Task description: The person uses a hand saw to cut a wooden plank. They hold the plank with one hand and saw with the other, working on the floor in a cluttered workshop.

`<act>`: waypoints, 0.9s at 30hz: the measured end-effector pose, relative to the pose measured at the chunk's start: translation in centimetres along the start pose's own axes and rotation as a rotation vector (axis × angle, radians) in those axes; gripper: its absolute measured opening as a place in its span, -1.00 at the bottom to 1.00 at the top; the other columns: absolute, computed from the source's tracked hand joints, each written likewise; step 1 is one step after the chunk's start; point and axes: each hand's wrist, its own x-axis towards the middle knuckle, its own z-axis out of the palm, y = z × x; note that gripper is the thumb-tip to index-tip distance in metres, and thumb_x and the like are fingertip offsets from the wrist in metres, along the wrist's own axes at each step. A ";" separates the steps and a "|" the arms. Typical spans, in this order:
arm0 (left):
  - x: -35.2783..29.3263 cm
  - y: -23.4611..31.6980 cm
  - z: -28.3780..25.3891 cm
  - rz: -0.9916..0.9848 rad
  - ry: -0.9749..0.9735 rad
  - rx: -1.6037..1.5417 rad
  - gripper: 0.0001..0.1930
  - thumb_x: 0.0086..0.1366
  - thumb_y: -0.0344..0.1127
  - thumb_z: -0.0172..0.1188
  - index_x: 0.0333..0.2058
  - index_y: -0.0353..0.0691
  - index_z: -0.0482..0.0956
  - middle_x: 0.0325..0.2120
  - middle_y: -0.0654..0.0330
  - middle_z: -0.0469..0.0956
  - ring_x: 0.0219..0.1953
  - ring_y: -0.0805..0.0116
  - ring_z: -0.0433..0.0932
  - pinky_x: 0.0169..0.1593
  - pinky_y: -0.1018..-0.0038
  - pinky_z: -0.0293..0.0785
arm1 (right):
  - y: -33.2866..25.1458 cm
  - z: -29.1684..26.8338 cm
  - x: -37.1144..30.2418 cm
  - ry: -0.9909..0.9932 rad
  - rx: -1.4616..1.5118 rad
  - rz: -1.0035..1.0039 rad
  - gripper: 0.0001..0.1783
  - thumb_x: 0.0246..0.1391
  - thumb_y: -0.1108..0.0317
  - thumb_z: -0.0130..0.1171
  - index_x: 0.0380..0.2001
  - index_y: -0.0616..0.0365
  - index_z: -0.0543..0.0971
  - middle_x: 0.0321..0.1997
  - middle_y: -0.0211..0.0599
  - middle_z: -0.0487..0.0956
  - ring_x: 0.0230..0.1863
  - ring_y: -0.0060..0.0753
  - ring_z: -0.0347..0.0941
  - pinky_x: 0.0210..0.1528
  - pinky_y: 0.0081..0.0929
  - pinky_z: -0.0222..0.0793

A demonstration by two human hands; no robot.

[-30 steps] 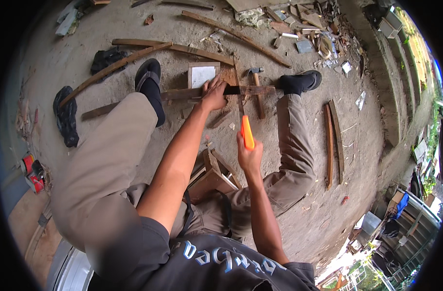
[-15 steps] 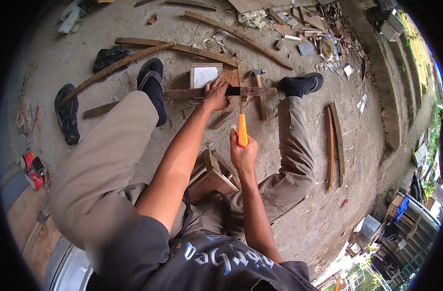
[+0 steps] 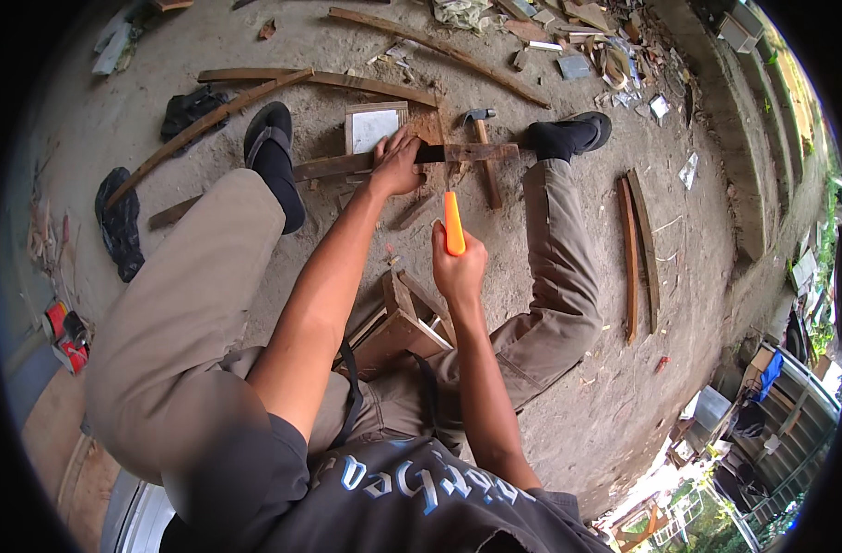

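My right hand (image 3: 460, 265) is closed round the orange handle of a handsaw (image 3: 454, 224). Its thin blade points away from me and meets a dark wooden strip (image 3: 481, 153) that lies crosswise between my feet. My left hand (image 3: 398, 166) grips the strip just left of the blade, pressing it down with the fingers over its far side. Under or behind that hand sits a small wooden block with a white top (image 3: 375, 126). A claw hammer (image 3: 485, 157) lies beneath the strip, right of the saw.
A wooden box (image 3: 398, 336) stands between my thighs. Long wooden strips (image 3: 439, 51) lie beyond my feet, and two more (image 3: 637, 258) on the right. Black plastic bags (image 3: 120, 221) lie at left. Scrap and debris (image 3: 614, 64) cover the far right, beside concrete steps (image 3: 716, 138).
The whole scene has shifted slightly up and left in the picture. Both hands keep their holds, and the saw stays at nearly the same place on the strip.
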 end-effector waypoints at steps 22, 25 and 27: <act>-0.2 -0.6 0.2 0.006 0.007 -0.145 -0.30 0.00 -0.21 0.25 0.16 -0.25 0.30 0.29 0.02 0.22 0.47 0.15 -0.17 0.41 0.01 -0.31 | 3.1 -0.8 -4.5 -0.011 -0.006 -0.063 -0.71 0.12 0.30 0.24 -0.55 0.29 0.51 -0.72 -0.04 0.38 -0.73 -0.29 0.28 -0.58 -0.32 0.25; -0.5 -0.2 -0.2 0.017 -0.009 -0.184 -0.30 -0.02 -0.23 0.24 0.15 -0.23 0.30 0.28 0.01 0.23 0.47 0.15 -0.16 0.41 0.01 -0.31 | 2.6 -3.9 -11.1 -0.037 0.005 0.000 -0.78 0.10 0.37 0.26 -0.54 0.28 0.53 -0.75 -0.15 0.38 -0.73 -0.45 0.33 -0.59 -0.40 0.26; -0.5 -0.6 -0.1 0.017 -0.011 -0.156 -0.28 -0.03 -0.21 0.26 0.17 -0.22 0.29 0.29 0.02 0.22 0.47 0.16 -0.16 0.41 0.00 -0.31 | 1.8 -5.2 -12.0 -0.050 0.022 0.021 -0.79 0.10 0.39 0.25 -0.53 0.28 0.53 -0.75 -0.16 0.39 -0.71 -0.49 0.38 -0.58 -0.41 0.28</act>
